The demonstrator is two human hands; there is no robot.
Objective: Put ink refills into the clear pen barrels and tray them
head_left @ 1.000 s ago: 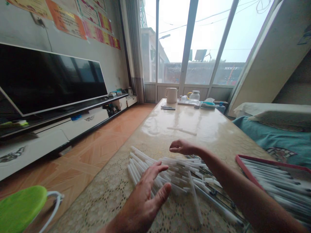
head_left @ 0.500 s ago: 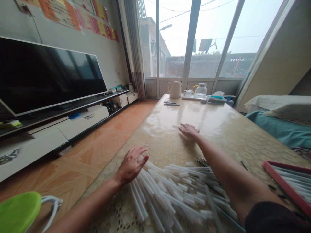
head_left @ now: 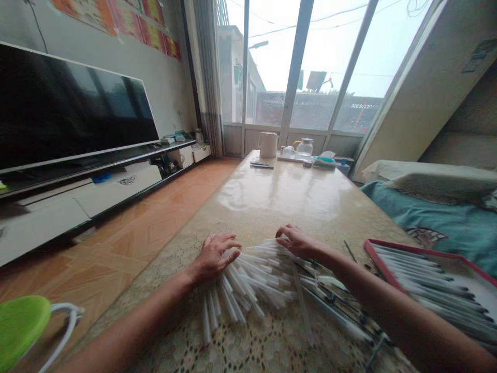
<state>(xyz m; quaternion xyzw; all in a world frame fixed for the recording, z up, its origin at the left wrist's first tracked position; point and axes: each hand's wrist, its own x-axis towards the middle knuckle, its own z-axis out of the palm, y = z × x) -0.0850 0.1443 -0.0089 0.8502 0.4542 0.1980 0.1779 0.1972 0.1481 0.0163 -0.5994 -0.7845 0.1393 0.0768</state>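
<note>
A heap of several white plastic tubes [head_left: 256, 282] lies on the near part of a long glossy table [head_left: 287, 197]. My left hand [head_left: 215, 255] rests on the left end of the heap, fingers curled over the tubes. My right hand [head_left: 297, 241] lies on the far top of the heap with its fingers bent down onto the tubes. Thin dark rods [head_left: 341, 305] lie mixed in at the right side of the heap.
A red-rimmed tray [head_left: 388, 269] of tubes sits at the right. A white kettle [head_left: 267, 144], a glass jug [head_left: 305, 148] and small items stand at the table's far end. A television [head_left: 70, 114] lines the left wall; a bed [head_left: 435, 207] is at the right.
My right hand has drawn back from the middle of the table onto the heap. My left hand has shifted from the heap's far left edge onto the tubes.
</note>
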